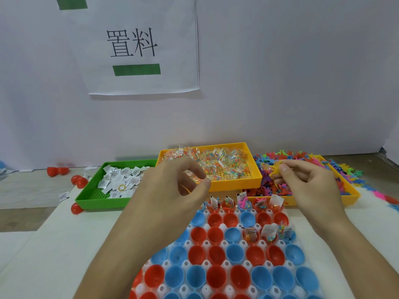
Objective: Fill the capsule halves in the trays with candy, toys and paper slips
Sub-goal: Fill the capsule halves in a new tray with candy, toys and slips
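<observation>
A white tray [232, 258] of red and blue capsule halves lies in front of me. Several halves in its back row [244, 203] and three at the right of the third row [268, 234] hold candy, toys and slips. My left hand [172, 186] hovers over the tray's back left, its fingers curled with thumb and forefinger meeting around a thin yellow piece [185, 188]. My right hand [306, 182] pinches a yellow toy [275, 169] above the toy tray [350, 197]. Behind stand a yellow tray of candy packets [237, 182] and a green tray of paper slips [86, 197].
Loose red capsule halves [78, 181] lie on the table left of the green tray. Coloured toys [349, 171] spill over the toy tray's right side. A white wall with a paper sign [138, 46] stands close behind the trays.
</observation>
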{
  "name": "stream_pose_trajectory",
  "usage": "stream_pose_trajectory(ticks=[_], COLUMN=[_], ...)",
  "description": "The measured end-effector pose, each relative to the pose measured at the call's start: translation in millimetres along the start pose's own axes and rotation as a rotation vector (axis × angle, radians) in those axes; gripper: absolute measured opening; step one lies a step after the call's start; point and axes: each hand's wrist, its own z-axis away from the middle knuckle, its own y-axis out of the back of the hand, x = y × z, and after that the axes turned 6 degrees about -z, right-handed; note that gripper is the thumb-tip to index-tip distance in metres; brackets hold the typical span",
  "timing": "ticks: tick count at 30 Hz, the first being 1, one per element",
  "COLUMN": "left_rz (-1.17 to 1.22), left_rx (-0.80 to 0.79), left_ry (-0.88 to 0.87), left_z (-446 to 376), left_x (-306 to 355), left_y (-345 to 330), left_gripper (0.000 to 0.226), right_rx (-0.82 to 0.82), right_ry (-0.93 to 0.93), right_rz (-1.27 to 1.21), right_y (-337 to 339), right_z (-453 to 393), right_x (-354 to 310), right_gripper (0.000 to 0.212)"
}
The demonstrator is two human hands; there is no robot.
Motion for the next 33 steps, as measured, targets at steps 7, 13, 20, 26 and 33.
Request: stream_pose_trajectory(ticks=[7,13,20,26,33], left_rz=[0.084,0.046,0.038,-0.024,-0.003], left_rx=[-0.057,-0.045,-0.091,-0.123,-0.087], left_ry=[0.001,-0.042,-0.071,-0.061,-0.044], left_z=[0.8,-0.5,-1.2,-1.1,0.2], left_x=[2.8,1.6,3.4,0.2,-3.8], left_y=[1.0,2.2,-1.8,-2.0,0.3], left_gripper=[0.013,0.009,0.010,0.007,0.010], right_rx=[-0.513,-0.645,-0.618,-0.571,-0.650], right_ry=[-0.030,-0.037,0.012,0.083,0.131], right_rz=[-0.248,-0.260,-0.175,0.010,0.502], right_y=[-32.0,-44.2,-39.9,-37.1,-30.8], right_z=[30.5,44.9,41.5,38.0,31.8], right_x=[-53.6,-66.4,-67.8,-60.3,-42.6], right_gripper=[0.009,0.006,0.009,0.012,0.009])
